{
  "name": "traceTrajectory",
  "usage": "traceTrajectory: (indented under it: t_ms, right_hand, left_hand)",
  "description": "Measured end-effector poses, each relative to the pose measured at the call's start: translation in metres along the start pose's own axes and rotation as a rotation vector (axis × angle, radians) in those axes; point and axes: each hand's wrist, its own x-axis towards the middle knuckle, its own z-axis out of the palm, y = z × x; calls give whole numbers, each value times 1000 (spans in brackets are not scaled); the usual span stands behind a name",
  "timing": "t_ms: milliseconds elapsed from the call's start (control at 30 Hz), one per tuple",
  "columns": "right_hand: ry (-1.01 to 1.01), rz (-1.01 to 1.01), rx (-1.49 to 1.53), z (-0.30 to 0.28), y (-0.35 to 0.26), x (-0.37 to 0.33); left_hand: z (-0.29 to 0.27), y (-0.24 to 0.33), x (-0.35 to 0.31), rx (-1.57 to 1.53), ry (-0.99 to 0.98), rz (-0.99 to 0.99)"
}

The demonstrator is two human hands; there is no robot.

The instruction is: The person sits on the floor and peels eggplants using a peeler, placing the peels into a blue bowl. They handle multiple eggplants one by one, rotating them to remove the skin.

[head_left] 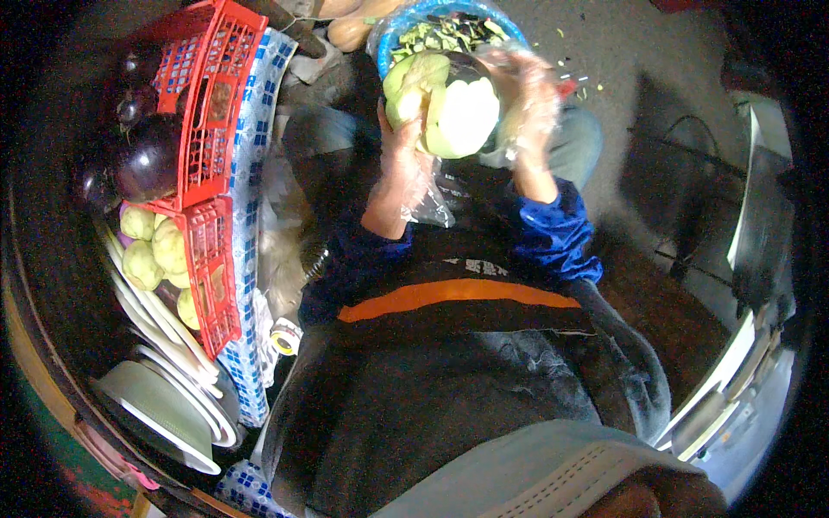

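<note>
A large round eggplant [466, 116] is held up over my lap, partly peeled. Pale green flesh faces me, very bright on one side, and dark skin remains at the top and right. Gripping its left side is my left hand [404, 168], in a clear plastic glove, with the thumb on the flesh. My right hand [533, 108], also gloved, curls close to the eggplant's right side, its fingers smeared by motion. A small red piece [566, 87] shows at its outer edge; whatever the hand holds cannot be made out.
Beyond the eggplant stands a blue-rimmed basin [384, 53] lined with plastic, holding peelings. At left, a red plastic crate [207, 138] stands by dark eggplants [151, 160] and peeled ones [168, 248]. Nested white basins [164, 406] lie nearer. Several peel scraps dot the floor [622, 43].
</note>
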Motion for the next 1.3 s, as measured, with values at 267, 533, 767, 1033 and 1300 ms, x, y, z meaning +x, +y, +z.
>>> traceTrajectory:
  t_ms: [267,533,767,1033,1300]
  right_hand:
    - [-324,350,149,13,-72,-8]
    - [-123,-362,-572,1,-39,35]
    - [-352,351,205,8,-40,-1]
    - [-175,251,-780,-31,38,43]
    - [-345,283,401,14,-32,-7]
  left_hand:
    - [-2,8,-2,196,213,79]
    - [-14,19,-7,187,164,113]
    - [-8,26,-17,181,35,121]
    - [-33,31,-21,-84,-150,-89]
    - [-47,13,-17,68,-9,24]
